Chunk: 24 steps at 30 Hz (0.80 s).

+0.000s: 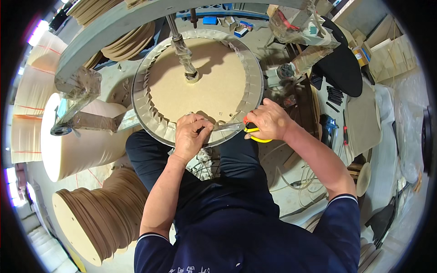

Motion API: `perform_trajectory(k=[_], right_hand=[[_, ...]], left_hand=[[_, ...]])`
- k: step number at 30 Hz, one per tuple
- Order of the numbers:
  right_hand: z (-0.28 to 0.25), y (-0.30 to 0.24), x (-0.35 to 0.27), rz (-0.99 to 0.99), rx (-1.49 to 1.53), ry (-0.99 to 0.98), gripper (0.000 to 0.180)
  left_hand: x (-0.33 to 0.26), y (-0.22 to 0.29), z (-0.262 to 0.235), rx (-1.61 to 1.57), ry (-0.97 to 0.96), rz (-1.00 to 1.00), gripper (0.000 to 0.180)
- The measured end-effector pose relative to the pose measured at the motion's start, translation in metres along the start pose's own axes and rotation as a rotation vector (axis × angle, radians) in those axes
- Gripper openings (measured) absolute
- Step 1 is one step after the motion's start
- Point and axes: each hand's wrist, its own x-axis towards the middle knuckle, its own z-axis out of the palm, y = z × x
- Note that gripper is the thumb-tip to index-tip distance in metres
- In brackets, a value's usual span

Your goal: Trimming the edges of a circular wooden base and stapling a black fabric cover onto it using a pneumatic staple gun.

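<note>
I see the round disc (200,86) at scene centre, lying flat on a spindle (182,45) that rises from its middle. It is tan board, and a grey pleated band (248,68) is folded over its whole rim. The near edge of the disc sits just above my lap.

To the left, a large pale roll (77,145) lies on its side. Near left, a stack of brown discs (102,223) leans outward. More board discs (132,41) are piled at the far left, behind a curved grey arm (114,22) that crosses above the disc. A wrapped bracket (79,84) hangs from that arm and partly blocks my view of the disc's left edge. A second wrapped bracket (300,22) overhangs the far right.

On the right, a cluttered bench (359,118) carries a black oval pad (341,63) and small tools. Cardboard boxes (387,50) stand far right.

My left hand (191,134) rests on the near rim, fingers curled and pressed down on the pleated band. My right hand (268,120) is closed around yellow-handled scissors (252,133), whose blades (227,127) point left along the near rim toward the left hand. I cannot tell whether the blades are parted or closed.
</note>
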Motion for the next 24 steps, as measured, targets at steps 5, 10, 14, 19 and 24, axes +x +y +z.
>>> perform_trajectory(k=[5, 10, 14, 19, 24], right_hand=[[0.002, -0.018, 0.008, 0.016, -0.047, 0.109, 0.055], [0.005, -0.028, 0.021, 0.133, -0.136, -0.143, 0.056], [0.017, -0.02, 0.014, 0.087, -0.165, -0.064, 0.057], [0.003, -0.028, 0.014, 0.15, -0.181, -0.083, 0.056], [0.008, -0.036, 0.023, 0.113, -0.165, -0.046, 0.057]], left_hand=[[0.0, -0.001, 0.004, -0.045, -0.008, -0.012, 0.009], [0.0, -0.001, 0.007, -0.08, 0.016, -0.02, 0.01], [0.004, -0.01, 0.01, -0.287, 0.01, -0.14, 0.008], [0.01, -0.007, 0.001, -0.649, -0.035, -0.483, 0.009], [0.018, 0.001, -0.009, -0.659, -0.156, -0.528, 0.014]])
